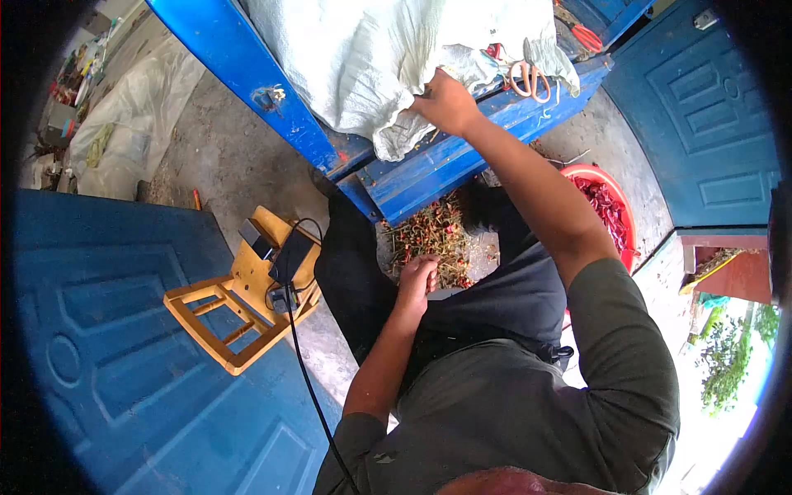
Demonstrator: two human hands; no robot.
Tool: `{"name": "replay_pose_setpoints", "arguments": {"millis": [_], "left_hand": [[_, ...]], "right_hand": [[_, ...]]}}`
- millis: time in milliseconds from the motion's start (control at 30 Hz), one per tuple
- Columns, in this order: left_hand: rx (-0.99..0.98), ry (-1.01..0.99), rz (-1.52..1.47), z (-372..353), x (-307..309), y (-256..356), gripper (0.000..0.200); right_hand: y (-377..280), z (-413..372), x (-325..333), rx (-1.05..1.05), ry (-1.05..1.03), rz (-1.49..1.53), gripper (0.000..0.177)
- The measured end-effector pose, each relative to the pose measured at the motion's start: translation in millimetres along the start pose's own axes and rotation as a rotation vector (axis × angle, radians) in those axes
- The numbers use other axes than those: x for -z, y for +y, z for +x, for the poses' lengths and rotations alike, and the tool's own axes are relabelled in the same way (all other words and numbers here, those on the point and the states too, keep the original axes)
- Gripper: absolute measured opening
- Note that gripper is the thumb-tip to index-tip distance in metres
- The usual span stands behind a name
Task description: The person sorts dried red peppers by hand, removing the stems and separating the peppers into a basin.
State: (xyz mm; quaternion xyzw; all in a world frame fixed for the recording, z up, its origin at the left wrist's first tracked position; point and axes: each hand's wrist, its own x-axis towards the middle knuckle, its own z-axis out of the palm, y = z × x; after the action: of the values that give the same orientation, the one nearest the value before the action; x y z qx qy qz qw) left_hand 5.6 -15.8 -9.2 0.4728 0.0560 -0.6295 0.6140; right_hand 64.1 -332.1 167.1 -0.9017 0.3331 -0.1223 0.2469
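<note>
My right hand (448,103) reaches out over the blue table and grips the edge of a white woven sack (355,66), its fingers partly hidden in the folds. Low between my legs, my left hand (419,285) is curled closed; whatever may be inside it is hidden. Just beyond that hand lies a heap of dry stems with red bits (433,235). Scissors with pink handles (530,82) rest by the sack, to the right of my right hand.
A red basin (629,216) of dark red dried pods, apparently chillies, stands on my right. More red-handled scissors (586,37) lie at the table's far right. At left is a wooden chair (239,318) carrying black devices and a cable. Blue doors (124,330) flank both sides.
</note>
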Motion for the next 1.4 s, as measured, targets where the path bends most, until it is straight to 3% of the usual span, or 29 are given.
{"name": "replay_pose_setpoints", "arguments": {"millis": [33,267,533,667,833,1167,1233,1267,1333,1400], "left_hand": [[0.002,-0.008,-0.007,-0.5,0.9,-1.4,0.014],[-0.001,0.026,0.005,-3.6,-4.8,-0.4,0.013],[-0.001,-0.008,0.009,-1.1,0.0,-3.0,0.012],[-0.016,-0.009,0.004,-1.3,1.2,-3.5,0.012],[-0.018,-0.008,0.022,-1.5,-1.2,-1.3,0.012],[-0.021,0.005,0.02,-4.4,-5.0,1.5,0.012],[-0.012,0.012,0.01,-5.4,-3.8,1.8,0.012],[-0.012,0.014,0.006,-5.4,-3.3,1.5,0.012],[-0.023,0.007,0.012,-4.7,-3.2,1.1,0.012],[-0.008,0.022,0.029,-2.9,-3.7,0.0,0.011]], "right_hand": [[5.2,-2.7,3.3,0.069,-0.027,0.116,0.031],[37.2,-16.7,-0.5,0.131,-0.07,0.347,0.022],[15.3,-43.2,4.1,0.176,0.088,0.106,0.02],[14.8,-45.7,4.3,0.128,0.067,0.07,0.018],[-0.6,-49.2,8.8,0.164,0.089,-0.197,0.018],[7.7,-59.6,16.1,0.337,0.156,-0.249,0.014],[12.5,-74.2,18.7,0.25,0.204,0.116,0.013],[15.0,-85.8,18.3,0.252,0.201,0.117,0.013],[20.3,-118.7,14.9,0.103,0.051,0.536,0.016],[27.5,-163.1,3.6,-0.042,-0.183,0.711,0.015]]}}
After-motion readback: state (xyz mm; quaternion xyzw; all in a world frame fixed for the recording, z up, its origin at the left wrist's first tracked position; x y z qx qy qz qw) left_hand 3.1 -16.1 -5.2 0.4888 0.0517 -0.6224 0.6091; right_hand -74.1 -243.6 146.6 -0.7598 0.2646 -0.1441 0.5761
